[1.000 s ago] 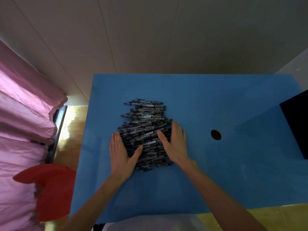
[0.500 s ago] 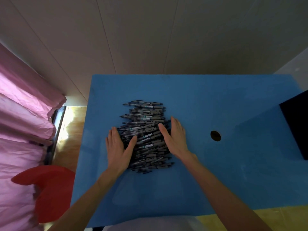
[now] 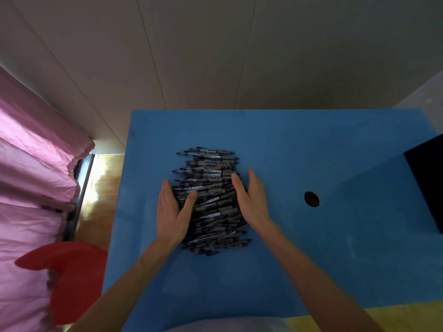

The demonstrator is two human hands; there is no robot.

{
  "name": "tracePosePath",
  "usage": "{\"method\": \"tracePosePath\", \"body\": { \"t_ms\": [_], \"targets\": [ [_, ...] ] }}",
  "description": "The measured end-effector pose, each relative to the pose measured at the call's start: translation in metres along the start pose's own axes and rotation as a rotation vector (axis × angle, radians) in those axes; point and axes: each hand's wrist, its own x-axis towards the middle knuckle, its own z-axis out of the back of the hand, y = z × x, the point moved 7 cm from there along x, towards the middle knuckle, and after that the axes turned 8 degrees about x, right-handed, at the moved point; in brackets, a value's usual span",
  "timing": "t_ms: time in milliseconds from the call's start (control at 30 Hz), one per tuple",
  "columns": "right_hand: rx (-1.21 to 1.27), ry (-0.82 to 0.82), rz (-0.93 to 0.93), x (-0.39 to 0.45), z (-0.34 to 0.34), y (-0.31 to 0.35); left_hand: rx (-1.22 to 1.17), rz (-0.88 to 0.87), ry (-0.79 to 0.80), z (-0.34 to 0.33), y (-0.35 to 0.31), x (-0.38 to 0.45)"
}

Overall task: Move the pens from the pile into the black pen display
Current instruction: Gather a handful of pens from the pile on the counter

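The left hand lies flat and spread against the left flank of the pile of pens, palm down, its thumb reaching across the top pens toward the middle. The right hand stands on its edge along the pile's right flank, fingers straight and close together, thumb laid over the pens. Neither hand pinches a single pen; both press the heap from its two sides, open.

The pile sits on the blue table, left of the table's middle. The pens lie nearly parallel, long axes running left to right across the table, stacked in a band that stretches from just beyond the fingertips back toward the person. Most are grey-bodied with dark ends; several carry small pale labels, but the print is too small to read. Which end is the tip cannot be told for most of them.

Right of the pile, well apart from it, a dark round hole opens in the tabletop. Farther right, at the frame's edge, stands the black pen display, only partly in view. Bare blue surface lies between the pile and the display.

Left of the pile, past the table's edge, hangs a pink curtain, with a red chair below it near the person's left forearm. Beyond the pile, a pale panelled wall rises behind the table.
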Motion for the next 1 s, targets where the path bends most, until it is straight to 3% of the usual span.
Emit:
{"method": "tracePosePath", "body": {
  "t_ms": [200,500,600,733,867,1000],
  "targets": [
    [0.074,0.103,-0.031,0.037,-0.004,0.027,-0.029,0.073,0.044,0.006,-0.002,0.049],
    [0.082,0.135,-0.044,0.072,-0.010,0.033,-0.205,0.071,0.120,-0.002,-0.005,0.026],
    [-0.106,0.120,0.021,0.088,-0.006,0.036,-0.132,0.041,0.177,0.002,-0.007,0.030],
    [-0.460,0.149,0.211,0.116,-0.008,0.054,0.264,-0.059,0.123,0.016,-0.019,0.053],
    [-0.632,0.399,0.328,0.129,-0.031,0.077,0.334,-0.136,0.166,0.012,-0.033,0.084],
    [-0.772,0.477,0.394,0.135,-0.046,0.079,0.311,-0.099,0.176,0.007,-0.034,0.094]
  ]
}}
